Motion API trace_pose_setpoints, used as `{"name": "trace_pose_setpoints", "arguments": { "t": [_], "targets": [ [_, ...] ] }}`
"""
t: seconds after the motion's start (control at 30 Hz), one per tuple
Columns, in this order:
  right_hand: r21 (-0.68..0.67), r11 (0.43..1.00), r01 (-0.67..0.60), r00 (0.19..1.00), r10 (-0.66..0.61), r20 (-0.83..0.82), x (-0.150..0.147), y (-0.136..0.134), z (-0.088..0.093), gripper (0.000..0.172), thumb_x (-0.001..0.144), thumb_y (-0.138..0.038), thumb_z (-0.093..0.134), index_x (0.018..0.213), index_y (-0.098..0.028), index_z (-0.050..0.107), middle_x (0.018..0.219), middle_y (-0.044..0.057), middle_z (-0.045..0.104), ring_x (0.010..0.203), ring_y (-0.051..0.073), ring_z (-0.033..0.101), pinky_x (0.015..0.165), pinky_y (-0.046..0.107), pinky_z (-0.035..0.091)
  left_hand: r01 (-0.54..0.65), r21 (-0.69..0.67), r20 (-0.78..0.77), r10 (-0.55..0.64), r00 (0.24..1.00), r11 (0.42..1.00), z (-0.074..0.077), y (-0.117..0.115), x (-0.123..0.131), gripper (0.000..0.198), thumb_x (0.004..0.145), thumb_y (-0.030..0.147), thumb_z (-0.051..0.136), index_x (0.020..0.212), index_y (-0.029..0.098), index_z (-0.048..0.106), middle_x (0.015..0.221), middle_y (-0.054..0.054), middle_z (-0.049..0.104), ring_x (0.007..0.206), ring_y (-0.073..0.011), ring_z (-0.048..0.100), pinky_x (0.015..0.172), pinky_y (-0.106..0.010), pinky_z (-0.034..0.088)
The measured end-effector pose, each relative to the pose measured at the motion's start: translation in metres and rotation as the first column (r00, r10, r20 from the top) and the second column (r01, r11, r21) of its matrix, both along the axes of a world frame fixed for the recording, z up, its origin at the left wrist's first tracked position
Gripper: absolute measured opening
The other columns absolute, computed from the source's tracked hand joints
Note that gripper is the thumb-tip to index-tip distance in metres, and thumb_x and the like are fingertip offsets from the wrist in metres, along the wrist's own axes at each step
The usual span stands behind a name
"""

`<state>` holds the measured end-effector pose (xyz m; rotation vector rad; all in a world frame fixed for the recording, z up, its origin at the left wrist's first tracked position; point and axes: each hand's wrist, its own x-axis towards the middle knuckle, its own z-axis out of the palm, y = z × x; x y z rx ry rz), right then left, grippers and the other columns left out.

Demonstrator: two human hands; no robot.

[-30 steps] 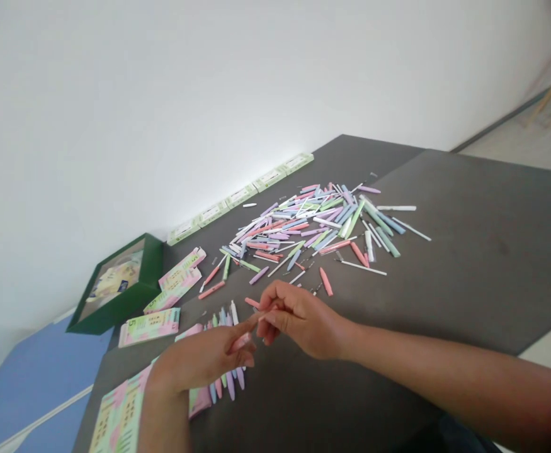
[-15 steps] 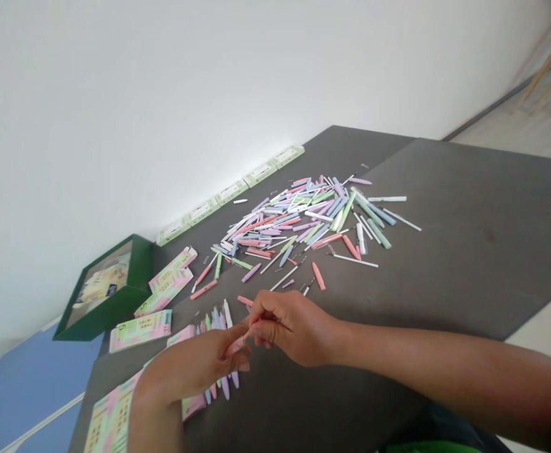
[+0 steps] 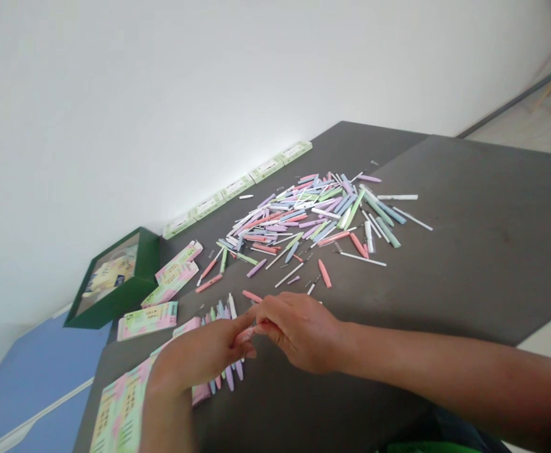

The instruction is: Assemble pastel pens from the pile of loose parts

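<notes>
My left hand (image 3: 199, 355) and my right hand (image 3: 298, 330) meet low in the view, fingertips pinched together on one small pink pen part (image 3: 245, 335). Just behind and under the hands lies a short row of assembled pastel pens (image 3: 225, 314) on a pink and green packet (image 3: 194, 393). Farther back, a wide heap of loose pastel pen barrels, caps and white refills (image 3: 303, 220) is spread over the dark grey table (image 3: 468, 251). A single pink cap (image 3: 324, 273) lies between the heap and my right hand.
A green box (image 3: 114, 280) stands at the table's left end, with flat pink and green packets (image 3: 171, 277) beside it. A line of pale green boxes (image 3: 237, 186) runs along the white wall. Blue floor matting (image 3: 24, 384) shows at the lower left.
Both hands stay together on the pink part, which has sunk a little toward the table. The camera has shifted slightly; nothing else on the table has moved.
</notes>
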<state>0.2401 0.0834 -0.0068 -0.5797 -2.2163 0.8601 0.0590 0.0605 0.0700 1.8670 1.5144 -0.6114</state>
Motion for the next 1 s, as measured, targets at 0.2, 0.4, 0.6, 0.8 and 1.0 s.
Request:
{"name": "trace_pose_setpoints", "arguments": {
  "t": [0.2,0.4,0.6,0.8,1.0],
  "targets": [
    [0.002,0.999,0.049,0.998,-0.049,-0.028,-0.007,-0.004,-0.006,0.015,0.093,-0.028,0.037,0.087,-0.018,0.047,0.078,0.005,0.060,0.071,0.016,0.053,0.064,0.025,0.036,-0.015,0.040,0.022,0.014,1.000,0.999,-0.004,0.001,0.002,0.038,0.085,0.036,0.046,0.122,0.027,0.049,0.101,-0.003,0.069,0.087,-0.0233,0.063,0.069,-0.028,0.044],
    [-0.016,0.999,0.038,0.995,-0.039,-0.087,-0.007,-0.003,-0.004,0.019,0.095,-0.029,0.036,0.088,-0.018,0.050,0.081,0.005,0.061,0.075,0.016,0.055,0.069,0.026,0.037,-0.019,0.062,0.092,0.013,0.996,0.998,-0.007,0.005,0.002,0.032,0.086,0.039,0.045,0.113,0.024,0.054,0.104,-0.005,0.068,0.091,-0.0247,0.062,0.074,-0.031,0.045],
    [-0.322,0.942,0.092,0.949,-0.181,-0.259,-0.001,0.012,-0.003,0.013,0.090,-0.031,0.044,0.086,-0.019,0.047,0.071,0.000,0.058,0.064,0.012,0.054,0.059,0.023,0.038,-0.029,0.045,0.102,0.025,0.994,0.999,-0.010,0.015,-0.002,0.051,0.086,0.038,0.044,0.134,0.021,0.039,0.100,-0.005,0.068,0.084,-0.0224,0.062,0.072,-0.029,0.044],
    [-0.697,0.708,-0.114,0.870,-0.267,-0.414,-0.012,0.034,-0.013,0.016,0.075,-0.006,0.033,0.079,-0.019,0.042,0.069,-0.003,0.057,0.053,0.009,0.056,0.053,0.022,0.042,-0.035,0.015,0.157,0.032,0.987,0.999,-0.007,0.022,-0.004,0.066,0.085,0.042,0.046,0.143,0.017,0.025,0.117,-0.009,0.062,0.099,-0.0252,0.059,0.081,-0.030,0.042],
    [-0.570,0.821,0.031,0.981,-0.135,-0.142,-0.014,0.034,-0.031,0.015,0.077,-0.011,0.036,0.081,-0.019,0.048,0.054,-0.007,0.046,0.047,0.009,0.043,0.048,0.021,0.031,-0.038,0.013,0.236,0.034,0.971,0.999,-0.008,0.021,-0.017,0.068,0.087,0.050,0.045,0.143,0.017,0.024,0.122,-0.008,0.059,0.102,-0.0243,0.057,0.086,-0.029,0.040]
  ]
}}
